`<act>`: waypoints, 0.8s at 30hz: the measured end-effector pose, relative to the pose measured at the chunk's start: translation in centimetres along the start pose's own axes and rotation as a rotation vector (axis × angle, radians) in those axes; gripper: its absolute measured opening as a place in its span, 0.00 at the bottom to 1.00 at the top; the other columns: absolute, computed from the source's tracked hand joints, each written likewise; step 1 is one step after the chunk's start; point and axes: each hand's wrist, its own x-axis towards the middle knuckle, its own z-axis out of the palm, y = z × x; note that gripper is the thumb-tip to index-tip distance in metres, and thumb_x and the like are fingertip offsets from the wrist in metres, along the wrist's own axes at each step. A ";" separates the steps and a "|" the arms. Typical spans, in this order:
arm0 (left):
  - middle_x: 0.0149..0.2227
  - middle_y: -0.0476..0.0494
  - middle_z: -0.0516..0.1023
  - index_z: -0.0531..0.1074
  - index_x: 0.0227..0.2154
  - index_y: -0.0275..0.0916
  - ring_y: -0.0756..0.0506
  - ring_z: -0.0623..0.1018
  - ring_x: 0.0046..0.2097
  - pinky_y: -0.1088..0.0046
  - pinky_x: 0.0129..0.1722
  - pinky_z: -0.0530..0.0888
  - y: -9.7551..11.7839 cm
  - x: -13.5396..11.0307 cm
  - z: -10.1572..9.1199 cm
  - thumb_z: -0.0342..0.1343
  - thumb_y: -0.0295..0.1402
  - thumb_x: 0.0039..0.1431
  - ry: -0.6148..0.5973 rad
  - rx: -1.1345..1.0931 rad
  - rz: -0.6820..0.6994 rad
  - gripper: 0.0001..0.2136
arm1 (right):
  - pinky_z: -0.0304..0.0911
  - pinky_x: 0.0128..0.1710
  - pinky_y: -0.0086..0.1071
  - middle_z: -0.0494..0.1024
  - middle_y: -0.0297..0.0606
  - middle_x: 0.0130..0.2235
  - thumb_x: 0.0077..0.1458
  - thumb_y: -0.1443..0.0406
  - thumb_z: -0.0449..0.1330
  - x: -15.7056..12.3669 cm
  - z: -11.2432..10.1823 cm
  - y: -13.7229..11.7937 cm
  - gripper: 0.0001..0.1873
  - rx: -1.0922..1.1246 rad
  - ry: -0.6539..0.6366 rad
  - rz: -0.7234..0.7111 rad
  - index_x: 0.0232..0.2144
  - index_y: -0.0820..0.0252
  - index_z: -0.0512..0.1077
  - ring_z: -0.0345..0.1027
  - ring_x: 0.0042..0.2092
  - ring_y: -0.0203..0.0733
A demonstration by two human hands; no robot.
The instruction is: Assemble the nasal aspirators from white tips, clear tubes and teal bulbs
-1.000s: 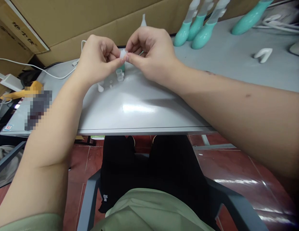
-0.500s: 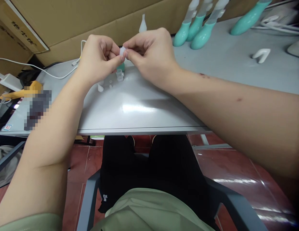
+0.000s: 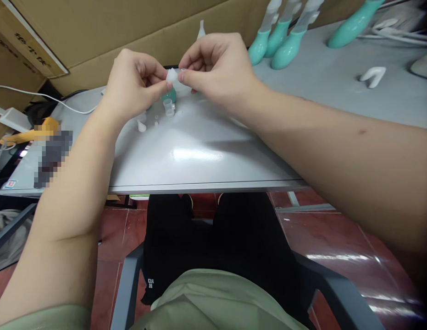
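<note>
At upper centre, the left hand point(image 3: 134, 85) and right hand point(image 3: 216, 68) pinched one white cap point(image 3: 172, 75) together. Just below, a clear tube point(image 3: 168, 108) and white tip point(image 3: 141, 126) lay loose, seemingly not yet fitted.

We hold both hands raised in front of us, their fingertips meeting in the middle. Our left hand point(image 3: 134, 85) has thumb and forefinger pinched together, the other fingers curled toward the palm. Our right hand point(image 3: 220, 68) pinches likewise, knuckles up. Our left forearm point(image 3: 79, 183) rises from the lower left; our right forearm point(image 3: 337, 151) comes in from the right edge. Both are bare.
</note>
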 end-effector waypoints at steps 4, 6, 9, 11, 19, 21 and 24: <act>0.36 0.49 0.90 0.96 0.39 0.59 0.36 0.81 0.38 0.52 0.40 0.76 0.0 -0.5 -1.4 0.78 0.52 0.60 0.038 0.019 0.146 0.09 | 0.65 0.28 0.23 0.76 0.25 0.25 0.64 0.94 0.62 -0.4 -0.7 -0.5 0.28 0.028 -0.075 0.135 0.30 0.58 0.79 0.68 0.27 0.31; 0.38 0.46 0.89 0.96 0.39 0.58 0.37 0.81 0.39 0.54 0.40 0.75 0.1 -0.7 -2.0 0.77 0.52 0.63 0.004 0.057 0.215 0.09 | 0.67 0.27 0.23 0.78 0.26 0.24 0.59 0.95 0.65 -0.5 -1.0 -0.4 0.29 0.025 -0.133 0.172 0.28 0.56 0.80 0.72 0.27 0.33; 0.37 0.42 0.89 0.97 0.39 0.54 0.37 0.82 0.39 0.54 0.39 0.76 0.3 -0.9 -2.5 0.73 0.47 0.65 -0.071 0.077 0.327 0.09 | 0.65 0.25 0.24 0.82 0.28 0.25 0.54 0.93 0.73 -0.4 -1.5 0.0 0.28 -0.063 -0.257 0.170 0.27 0.55 0.82 0.74 0.27 0.35; 0.36 0.42 0.90 0.98 0.41 0.52 0.37 0.83 0.37 0.55 0.37 0.76 0.5 -1.1 -2.6 0.71 0.43 0.62 -0.132 0.077 0.353 0.11 | 0.63 0.25 0.24 0.84 0.28 0.27 0.53 0.92 0.77 -0.3 -1.7 0.6 0.26 -0.140 -0.337 0.153 0.28 0.55 0.85 0.72 0.27 0.34; 0.29 0.46 0.88 0.93 0.34 0.56 0.39 0.77 0.30 0.51 0.33 0.79 1.6 -1.3 -2.9 0.74 0.44 0.54 -0.321 0.106 0.165 0.06 | 0.73 0.30 0.32 0.81 0.30 0.28 0.54 0.87 0.85 0.1 -2.0 3.4 0.23 -0.163 -0.471 0.110 0.29 0.54 0.88 0.70 0.27 0.35; 0.27 0.46 0.86 0.93 0.34 0.55 0.39 0.76 0.29 0.52 0.31 0.77 1.6 -1.3 -3.0 0.72 0.43 0.54 -0.358 0.123 0.151 0.07 | 0.74 0.32 0.33 0.83 0.31 0.29 0.56 0.84 0.87 0.2 -2.0 3.6 0.22 -0.203 -0.497 0.095 0.30 0.54 0.90 0.72 0.29 0.37; 0.27 0.48 0.85 0.93 0.34 0.54 0.40 0.76 0.28 0.54 0.30 0.75 1.6 -1.3 -2.9 0.67 0.42 0.51 -0.407 0.190 0.145 0.11 | 0.77 0.37 0.37 0.83 0.31 0.29 0.57 0.83 0.87 0.2 -1.9 3.7 0.20 -0.253 -0.505 0.079 0.30 0.54 0.91 0.74 0.31 0.39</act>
